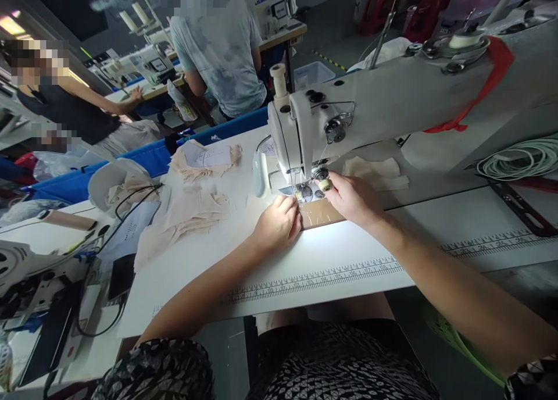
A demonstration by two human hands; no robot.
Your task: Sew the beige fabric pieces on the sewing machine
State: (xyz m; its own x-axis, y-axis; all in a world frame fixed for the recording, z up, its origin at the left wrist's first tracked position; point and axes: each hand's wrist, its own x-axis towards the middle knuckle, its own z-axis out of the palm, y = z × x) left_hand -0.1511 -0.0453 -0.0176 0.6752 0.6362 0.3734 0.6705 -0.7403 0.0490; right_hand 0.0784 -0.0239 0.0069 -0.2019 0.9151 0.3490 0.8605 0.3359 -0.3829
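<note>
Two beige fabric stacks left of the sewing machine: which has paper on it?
The far stack: a printed sheet lies on top. The near stack shows only bare fabric.

Far L: beige thread cone (67,220) lying on side, nr white-and-black machine (26,272). Bkgd: person in dark sleeveless top (78,109) at L; person in mottled grey-blue shirt (218,51), back to cam, beside white JUKI sewing machine (270,10). Clear plastic bin (313,74) on floor, yellow-and-black striped strip (329,60) nr it. R: coiled pale-green cord (523,159) w/ dark-red-handled tool (518,211) just beside, type unclear. Green plastic basket (457,347) below tabletop, partly hidden.
</note>
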